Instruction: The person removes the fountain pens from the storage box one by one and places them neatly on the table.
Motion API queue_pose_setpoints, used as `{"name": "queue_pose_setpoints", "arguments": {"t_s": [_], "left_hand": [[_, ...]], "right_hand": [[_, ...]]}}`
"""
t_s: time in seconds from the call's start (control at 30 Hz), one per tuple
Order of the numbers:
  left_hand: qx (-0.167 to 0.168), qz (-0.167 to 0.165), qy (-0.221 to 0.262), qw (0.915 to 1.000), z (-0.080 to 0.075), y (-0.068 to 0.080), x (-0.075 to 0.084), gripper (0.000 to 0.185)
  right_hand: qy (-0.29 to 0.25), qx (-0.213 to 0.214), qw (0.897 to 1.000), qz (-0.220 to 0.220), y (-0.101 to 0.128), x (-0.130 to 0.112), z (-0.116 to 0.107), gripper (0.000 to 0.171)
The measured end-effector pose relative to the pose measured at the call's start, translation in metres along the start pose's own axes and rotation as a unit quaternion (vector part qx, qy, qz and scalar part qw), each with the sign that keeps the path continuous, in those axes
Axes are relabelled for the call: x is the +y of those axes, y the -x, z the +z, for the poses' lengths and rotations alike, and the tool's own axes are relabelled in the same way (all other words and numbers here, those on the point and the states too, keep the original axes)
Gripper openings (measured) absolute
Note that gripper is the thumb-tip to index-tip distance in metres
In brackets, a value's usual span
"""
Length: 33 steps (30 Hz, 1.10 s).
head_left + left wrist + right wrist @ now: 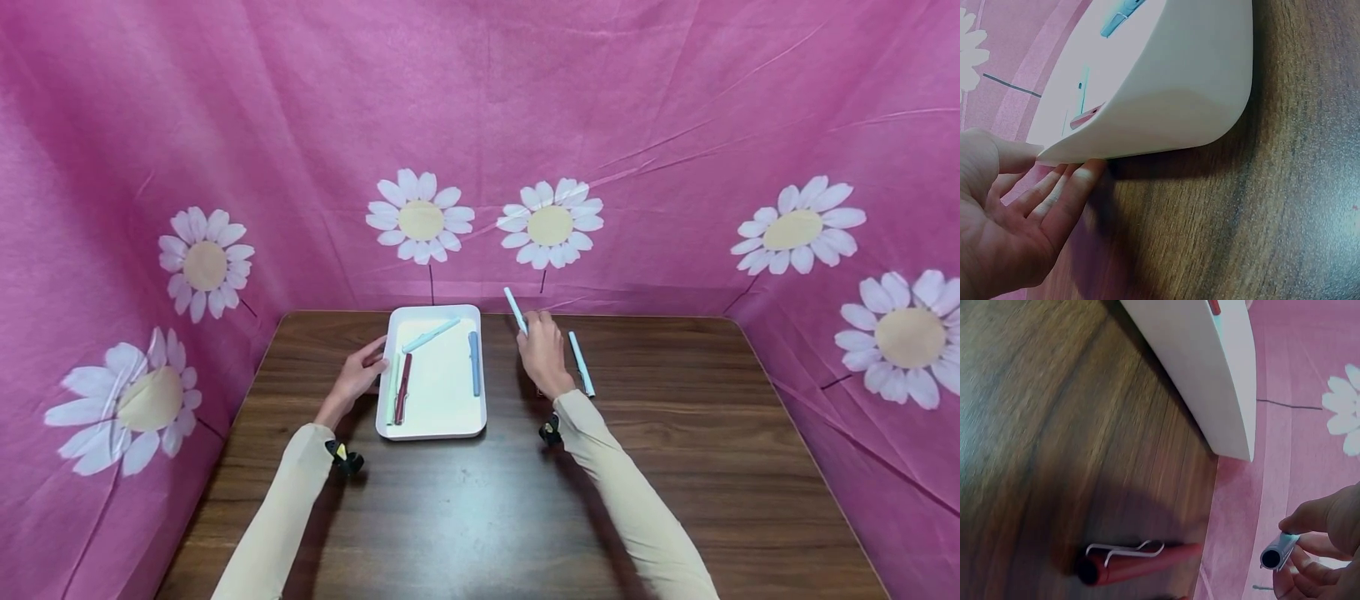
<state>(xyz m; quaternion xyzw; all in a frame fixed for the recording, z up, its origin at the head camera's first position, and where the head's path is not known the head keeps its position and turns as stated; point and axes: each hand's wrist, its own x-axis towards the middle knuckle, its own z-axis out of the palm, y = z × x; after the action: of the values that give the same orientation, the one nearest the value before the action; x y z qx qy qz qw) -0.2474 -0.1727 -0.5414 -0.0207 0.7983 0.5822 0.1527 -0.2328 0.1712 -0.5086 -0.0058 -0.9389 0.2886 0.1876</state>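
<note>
White plastic forms the shallow tray [432,421] that is set on the dark wooden bench [675,467], near its far edge. The left hand [358,377] is laid against the tray's left rim; its fingers [1054,194] are held nearly straight and relaxed, their tips touching the underside of the rim, with nothing gripped. Four pens are seen lying inside the tray: a pale blue pen [431,335] slanted across the far end, a darker blue pen [474,363] along the right side, a dark red pen [403,388] along the left side, and a pale green pen [392,390] just beside it, against the left wall.

To the right of the tray, a light blue pen [514,310] is pinched in the curled fingers of the right hand [542,354] and is held tilted, its far end raised above the bench. Another light blue pen [581,363] is left lying on the bench just right of that hand. In the right wrist view, a red pen cap [1135,561] with a metal clip is shown lying on the wood below the hand. Pink cloth [300,125] printed with white daisies is hung around the bench.
</note>
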Motion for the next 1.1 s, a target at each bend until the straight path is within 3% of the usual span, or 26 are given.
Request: {"name": "queue_pose_setpoints", "arguments": {"t_s": [0.6, 1.1], "left_hand": [[0.001, 0.008, -0.002, 1.0000, 0.000, 0.000, -0.001, 0.057], [-0.003, -0.009, -0.009, 0.9999, -0.002, 0.000, -0.001, 0.058]], "right_hand": [[0.036, 0.020, 0.999, 0.001, 0.003, 0.036, -0.022, 0.027], [0.016, 0.032, 0.999, 0.036, 0.000, 0.065, -0.044, 0.028]]}}
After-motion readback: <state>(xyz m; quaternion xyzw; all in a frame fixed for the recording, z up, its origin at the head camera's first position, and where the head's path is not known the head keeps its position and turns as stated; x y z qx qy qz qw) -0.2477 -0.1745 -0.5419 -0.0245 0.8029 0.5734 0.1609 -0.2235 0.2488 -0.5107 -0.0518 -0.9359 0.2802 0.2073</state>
